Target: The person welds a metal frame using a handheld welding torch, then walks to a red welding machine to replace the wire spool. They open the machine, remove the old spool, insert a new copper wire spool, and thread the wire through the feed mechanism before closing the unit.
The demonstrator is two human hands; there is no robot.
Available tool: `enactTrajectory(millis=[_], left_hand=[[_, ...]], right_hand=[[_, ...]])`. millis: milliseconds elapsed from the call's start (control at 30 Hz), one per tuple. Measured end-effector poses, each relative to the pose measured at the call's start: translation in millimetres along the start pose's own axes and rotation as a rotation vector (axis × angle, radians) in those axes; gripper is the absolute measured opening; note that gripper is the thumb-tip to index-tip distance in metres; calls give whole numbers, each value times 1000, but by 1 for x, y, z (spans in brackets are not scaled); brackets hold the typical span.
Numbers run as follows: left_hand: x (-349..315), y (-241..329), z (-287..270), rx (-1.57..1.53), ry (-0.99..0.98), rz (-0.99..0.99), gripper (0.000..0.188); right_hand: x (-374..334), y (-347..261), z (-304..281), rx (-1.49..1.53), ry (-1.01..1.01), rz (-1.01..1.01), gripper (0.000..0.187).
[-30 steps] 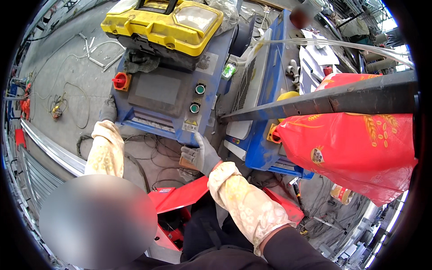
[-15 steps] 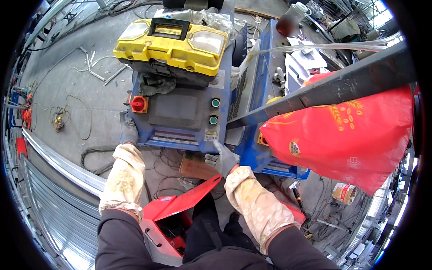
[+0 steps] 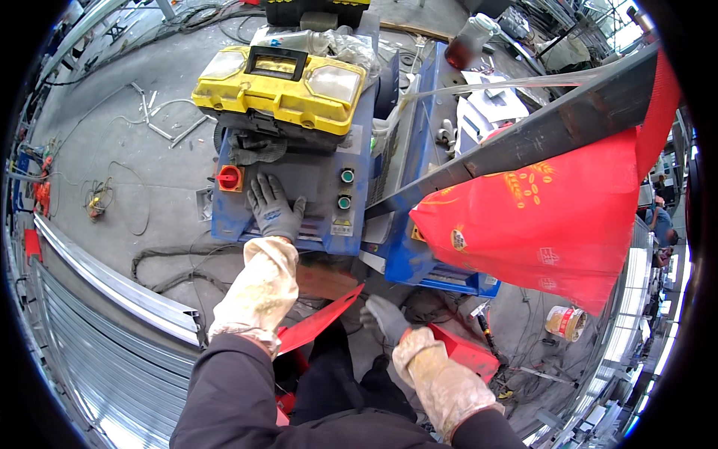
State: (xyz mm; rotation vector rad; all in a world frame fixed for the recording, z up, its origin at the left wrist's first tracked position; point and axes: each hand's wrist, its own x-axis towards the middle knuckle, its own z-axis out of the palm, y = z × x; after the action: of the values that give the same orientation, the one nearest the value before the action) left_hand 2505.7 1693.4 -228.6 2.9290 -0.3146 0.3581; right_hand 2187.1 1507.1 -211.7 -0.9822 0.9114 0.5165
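Observation:
My left hand (image 3: 275,211), in a grey work glove, lies flat with fingers spread on the dark panel (image 3: 310,179) on top of a blue machine (image 3: 232,213). Left of its fingertips sits a red rotary switch (image 3: 229,178) on a yellow plate, and two green push buttons (image 3: 345,188) are to the right. My right hand (image 3: 387,319), gloved too, hangs below the machine's front edge with its fingers apart and slightly blurred, holding nothing. It is nearest to the tilted red metal panel (image 3: 323,318) by my legs.
A yellow and black toolbox (image 3: 280,86) and a grey glove (image 3: 256,147) rest on the machine. A red bag (image 3: 531,217) hangs from a dark metal beam (image 3: 516,142) on the right. Cables, a hammer (image 3: 482,322) and a bucket (image 3: 566,323) lie around; metal profiles (image 3: 112,344) are stacked at left.
My left hand has moved from the machine's left edge onto its top panel. My right hand has come away from the front edge, lower and nearer to me.

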Motion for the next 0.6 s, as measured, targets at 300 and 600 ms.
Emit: enactTrajectory(millis=[300, 600], left_hand=[[1, 25, -48, -674, -500, 455, 61], [47, 55, -37, -484, -529, 217, 68]], right_hand=[[-91, 83, -60, -179, 240, 196, 58], [-81, 80, -50, -269, 230, 86, 63]])
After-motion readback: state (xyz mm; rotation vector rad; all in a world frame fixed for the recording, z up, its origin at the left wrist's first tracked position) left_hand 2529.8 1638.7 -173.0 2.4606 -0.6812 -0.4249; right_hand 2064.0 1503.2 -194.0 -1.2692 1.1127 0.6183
